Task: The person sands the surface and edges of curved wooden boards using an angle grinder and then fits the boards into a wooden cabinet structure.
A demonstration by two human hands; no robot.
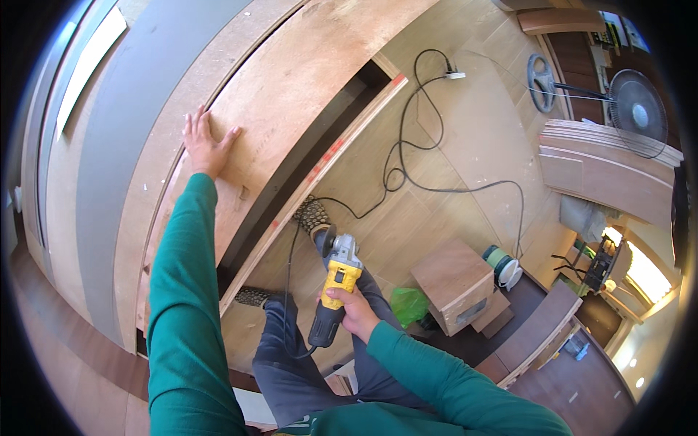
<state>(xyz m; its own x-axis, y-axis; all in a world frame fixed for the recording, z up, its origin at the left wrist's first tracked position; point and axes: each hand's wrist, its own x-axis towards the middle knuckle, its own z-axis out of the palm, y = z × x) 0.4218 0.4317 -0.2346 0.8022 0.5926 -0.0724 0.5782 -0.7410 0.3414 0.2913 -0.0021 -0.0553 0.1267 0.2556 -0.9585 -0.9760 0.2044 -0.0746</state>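
Observation:
My left hand (206,145) rests on the plywood panel (283,87), palm down with fingers spread. In my right hand (356,311) is a yellow and black angle grinder (340,280), gripped round its body above my legs. Its grey metal head and disc (329,241) point away from me, toward the panel's near side, apart from the wood. A black power cord (292,254) leaves the grinder's rear end. Along the panel's right side runs a dark gap, edged by a wooden strip (320,171) with red marks.
The black cord loops over the wood-look floor to a white socket block (455,75). To my right are a wooden box (454,280), a green plastic bag (409,305) and a green and white round tool (503,267). Stacked boards (611,163) and a fan (638,112) stand farther right.

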